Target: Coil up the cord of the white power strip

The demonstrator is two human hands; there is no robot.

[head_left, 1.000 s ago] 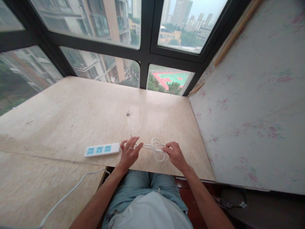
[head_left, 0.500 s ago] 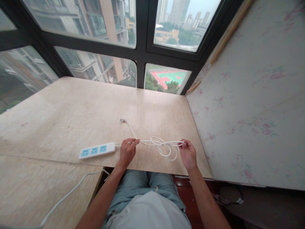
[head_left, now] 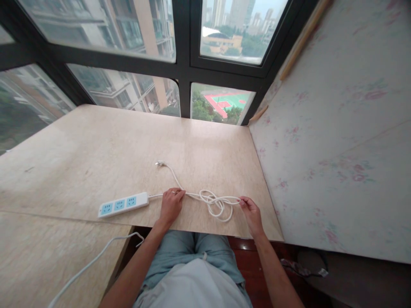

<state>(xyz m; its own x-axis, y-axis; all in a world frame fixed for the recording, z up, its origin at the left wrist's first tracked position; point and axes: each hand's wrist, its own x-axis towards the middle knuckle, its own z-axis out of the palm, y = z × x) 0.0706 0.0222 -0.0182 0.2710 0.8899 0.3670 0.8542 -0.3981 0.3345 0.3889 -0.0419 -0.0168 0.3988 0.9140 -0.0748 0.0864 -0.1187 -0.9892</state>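
Watching remotely through the head camera. Key relation: the looped bundle of white cord [head_left: 221, 199] lies on the table [head_left: 105, 158] between the two hands, long axis running left to right, loops crossing loosely. Right hand [head_left: 251, 214] is nearer the loops; its fingertips are on the far right end of the bundle.

Right grip: thumb and fingers pinched on that loop end, forearm angling up from lower right, wrist low. Left grip: left hand [head_left: 171, 205] palm down, fingers curled and closed over the cord left of the loops; I can't see the underside.

The three-outlet power strip [head_left: 123, 205] sits left of the left hand, well apart from the right, slightly slanted, its cord running under the left fingers. Plug [head_left: 160, 164] lies beyond the left hand, toward the window. I note another white cable [head_left: 88, 263] at lower left.
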